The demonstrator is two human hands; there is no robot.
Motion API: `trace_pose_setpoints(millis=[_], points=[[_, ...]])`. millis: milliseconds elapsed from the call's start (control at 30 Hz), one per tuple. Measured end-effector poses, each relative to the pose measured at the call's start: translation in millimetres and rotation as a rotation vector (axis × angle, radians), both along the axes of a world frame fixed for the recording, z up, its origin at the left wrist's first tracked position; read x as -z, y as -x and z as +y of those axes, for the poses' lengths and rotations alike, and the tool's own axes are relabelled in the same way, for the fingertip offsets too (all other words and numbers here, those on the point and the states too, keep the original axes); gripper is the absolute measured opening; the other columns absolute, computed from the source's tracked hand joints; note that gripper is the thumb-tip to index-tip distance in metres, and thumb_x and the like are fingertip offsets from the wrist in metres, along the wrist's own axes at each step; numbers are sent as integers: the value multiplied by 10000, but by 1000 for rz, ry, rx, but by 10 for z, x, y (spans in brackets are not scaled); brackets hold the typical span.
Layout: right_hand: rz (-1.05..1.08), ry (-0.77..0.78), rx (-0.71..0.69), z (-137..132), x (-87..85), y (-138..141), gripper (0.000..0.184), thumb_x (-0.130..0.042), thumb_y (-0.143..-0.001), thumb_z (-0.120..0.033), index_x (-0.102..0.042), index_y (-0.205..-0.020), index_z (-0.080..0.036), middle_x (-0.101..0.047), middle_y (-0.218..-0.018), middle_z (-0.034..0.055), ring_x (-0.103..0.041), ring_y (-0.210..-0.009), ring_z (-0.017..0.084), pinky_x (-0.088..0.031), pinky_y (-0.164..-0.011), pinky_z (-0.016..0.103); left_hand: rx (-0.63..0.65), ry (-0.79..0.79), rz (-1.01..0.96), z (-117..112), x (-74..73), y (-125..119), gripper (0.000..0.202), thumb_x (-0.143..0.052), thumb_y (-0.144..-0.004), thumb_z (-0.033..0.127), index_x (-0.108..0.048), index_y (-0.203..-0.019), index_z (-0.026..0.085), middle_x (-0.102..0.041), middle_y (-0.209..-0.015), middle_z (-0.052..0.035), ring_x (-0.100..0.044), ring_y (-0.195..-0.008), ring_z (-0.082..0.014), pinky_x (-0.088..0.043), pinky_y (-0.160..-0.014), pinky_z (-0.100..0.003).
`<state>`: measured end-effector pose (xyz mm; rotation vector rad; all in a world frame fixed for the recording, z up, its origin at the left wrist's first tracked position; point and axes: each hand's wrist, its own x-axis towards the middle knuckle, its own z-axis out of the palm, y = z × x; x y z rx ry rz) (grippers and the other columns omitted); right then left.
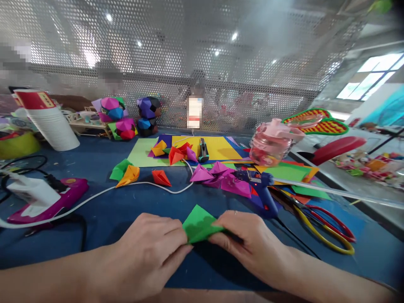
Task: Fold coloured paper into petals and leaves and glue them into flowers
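Between my two hands is a folded piece of green paper (200, 225), held just above the blue table near its front edge. My left hand (150, 248) is closed, its thumb and fingers pinching the paper's left side. On the right side, my right hand (249, 237) grips the paper between thumb and fingers. Beyond the hands lie folded paper pieces: a red one (161, 177), an orange one (128, 174), a green one (120, 168) and several purple ones (221, 179). Parts of the green paper are hidden under my fingers.
A blue glue gun (263, 189) and scissors (328, 229) lie at the right, by a pink jar (272, 141). A white cable (151, 184) runs across to a purple power strip (67, 191). Stacked paper cups (50, 122), a utility knife (203, 150) and paper sheets (140, 147) stand or lie farther back.
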<state>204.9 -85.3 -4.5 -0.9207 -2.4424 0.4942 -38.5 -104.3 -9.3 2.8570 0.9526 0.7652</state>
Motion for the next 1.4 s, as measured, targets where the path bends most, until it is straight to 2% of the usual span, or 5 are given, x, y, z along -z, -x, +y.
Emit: trace_pose_setpoints(millis=[133,267,467,700,1400], points=[[9,341,218,27,-54,66,330,-488,-947,-456,-614,-799,-189,-595,-668,-39,-508,-599,91,-383,-543,202,-180,209,-94,-22,6,-24,189,-522,-911,233,-569,-1094,224,-606,-648,66,-589,-547,-94,-421,-532,-195],[-80,371,290,131,-74,115,397,-477,-936,-483,-542,-687,-180,-457,-574,-57,-367,-546,83,-268,-483,216,-213,215,-85,-4,47,-40,424,-484,-936,238,-394,-1351,248,-635,-689,78,-615,-578,-102,-441,-573,-211],[-284,303,384,194,-63,128,369,-570,-870,-473,-535,-631,-194,-434,-511,-61,-316,-497,84,-171,-460,242,-114,-26,-96,76,88,-95,225,-439,-960,205,-624,-1088,224,-670,-774,10,-630,-662,-128,-450,-576,-236],[-328,232,439,164,57,80,363,-584,-854,-489,-533,-631,-207,-511,-504,-57,-352,-449,81,-149,-468,255,-119,-219,-48,173,109,-196,336,-357,-981,191,-688,-928,172,-674,-724,-11,-602,-631,-138,-482,-572,-265],[-220,113,378,211,181,126,282,-554,-913,-398,-528,-708,-206,-570,-587,-46,-474,-475,90,-238,-470,233,-188,-214,47,186,195,-205,272,-424,-929,162,-694,-894,167,-609,-597,6,-587,-552,-123,-524,-547,-246]])
